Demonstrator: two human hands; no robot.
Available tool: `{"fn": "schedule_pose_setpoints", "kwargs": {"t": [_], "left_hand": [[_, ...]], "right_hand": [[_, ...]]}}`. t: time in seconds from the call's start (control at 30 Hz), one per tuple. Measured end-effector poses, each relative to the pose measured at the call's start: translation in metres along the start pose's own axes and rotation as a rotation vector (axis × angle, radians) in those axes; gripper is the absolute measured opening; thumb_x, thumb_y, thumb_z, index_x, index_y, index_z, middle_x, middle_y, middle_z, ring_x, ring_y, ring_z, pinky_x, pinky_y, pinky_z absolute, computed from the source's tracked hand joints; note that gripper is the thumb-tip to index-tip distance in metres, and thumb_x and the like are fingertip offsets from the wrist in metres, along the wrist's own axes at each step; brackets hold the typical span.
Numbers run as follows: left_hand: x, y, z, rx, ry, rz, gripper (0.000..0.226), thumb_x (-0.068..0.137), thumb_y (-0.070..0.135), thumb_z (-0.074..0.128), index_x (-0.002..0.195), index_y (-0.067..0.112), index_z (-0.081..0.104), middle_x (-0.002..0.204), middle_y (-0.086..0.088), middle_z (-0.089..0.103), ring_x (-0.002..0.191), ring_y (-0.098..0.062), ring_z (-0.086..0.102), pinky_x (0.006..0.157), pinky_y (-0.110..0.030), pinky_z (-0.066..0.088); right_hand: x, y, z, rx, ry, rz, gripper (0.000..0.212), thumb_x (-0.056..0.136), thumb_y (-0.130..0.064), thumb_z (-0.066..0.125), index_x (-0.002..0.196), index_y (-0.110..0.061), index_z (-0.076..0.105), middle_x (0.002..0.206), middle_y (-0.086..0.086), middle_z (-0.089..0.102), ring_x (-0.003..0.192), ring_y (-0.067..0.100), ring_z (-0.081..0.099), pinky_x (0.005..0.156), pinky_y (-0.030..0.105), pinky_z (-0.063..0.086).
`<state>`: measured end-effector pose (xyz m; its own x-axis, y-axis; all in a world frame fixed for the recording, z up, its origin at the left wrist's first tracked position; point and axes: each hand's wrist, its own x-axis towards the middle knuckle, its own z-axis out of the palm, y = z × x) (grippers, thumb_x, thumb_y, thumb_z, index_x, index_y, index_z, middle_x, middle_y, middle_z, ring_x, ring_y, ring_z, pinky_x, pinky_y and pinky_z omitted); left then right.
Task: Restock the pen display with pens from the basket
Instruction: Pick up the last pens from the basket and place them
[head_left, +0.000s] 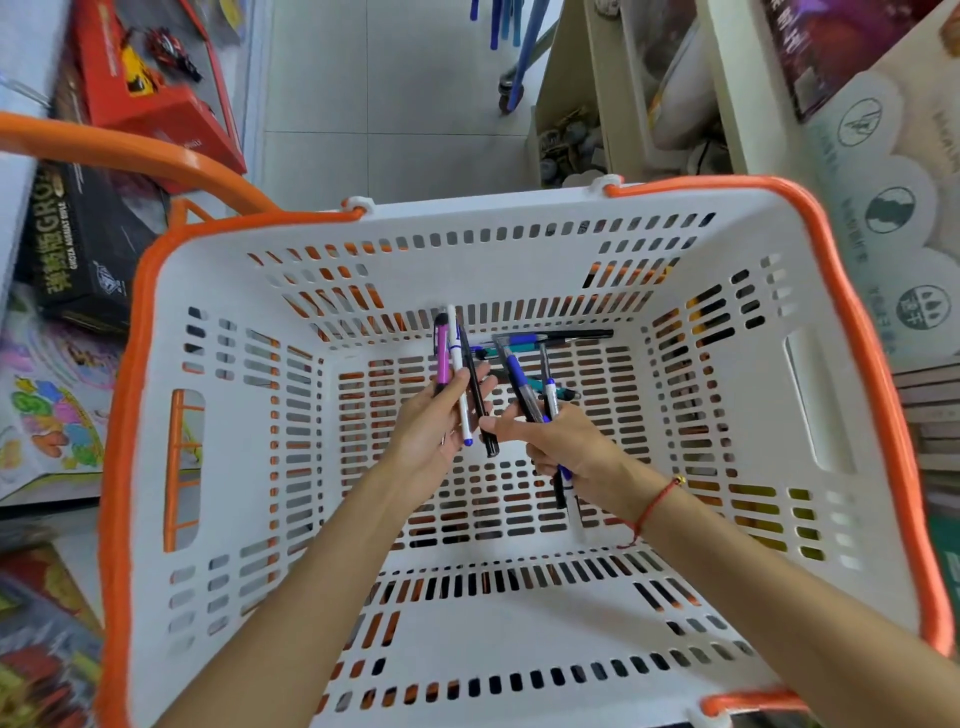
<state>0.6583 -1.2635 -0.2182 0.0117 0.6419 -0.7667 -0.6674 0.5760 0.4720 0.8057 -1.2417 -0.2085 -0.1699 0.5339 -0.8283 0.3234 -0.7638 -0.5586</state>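
Observation:
A white slotted basket with an orange rim fills the view below me. Both my hands are inside it. My left hand holds three pens upright: a pink one, a white one with a blue tip and a black one. My right hand grips a bunch of pens, blue, clear and grey ones, that point up and away from me. A few more pens lie on the basket floor by the far wall. The pen display is not in view.
An orange basket handle arcs at the upper left. Boxed toys and colourful books lie on the left. A cream shelf unit with goods stands at the upper right, and stacked books at the right. Pale tiled floor lies beyond the basket.

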Motion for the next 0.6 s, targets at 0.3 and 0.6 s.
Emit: {"fn": "schedule_pose_setpoints", "kwargs": {"t": [0.3,0.6], "left_hand": [[-0.004,0.006,-0.012,-0.124,-0.113,-0.145,0.036,0.094,0.019,0.056,0.129,0.008,0.06,0.092,-0.004,0.07,0.078,-0.013,0.069,0.067,-0.027,0.058],[-0.02,0.007,-0.022,0.206,-0.381,-0.325,0.042,0.088,0.024,0.057,0.13,0.022,0.056,0.083,0.001,0.063,0.064,-0.006,0.056,0.063,-0.024,0.055]], "right_hand": [[-0.007,-0.003,0.002,-0.046,0.013,-0.006,0.03,0.078,-0.032,0.08,0.071,-0.011,0.059,0.053,-0.003,0.038,0.043,0.008,0.028,0.042,0.017,0.03],[0.003,-0.028,-0.02,0.141,-0.035,-0.028,0.045,0.082,-0.047,0.071,0.106,-0.009,0.071,0.089,0.004,0.069,0.044,0.005,0.027,0.042,0.015,0.028]]}}
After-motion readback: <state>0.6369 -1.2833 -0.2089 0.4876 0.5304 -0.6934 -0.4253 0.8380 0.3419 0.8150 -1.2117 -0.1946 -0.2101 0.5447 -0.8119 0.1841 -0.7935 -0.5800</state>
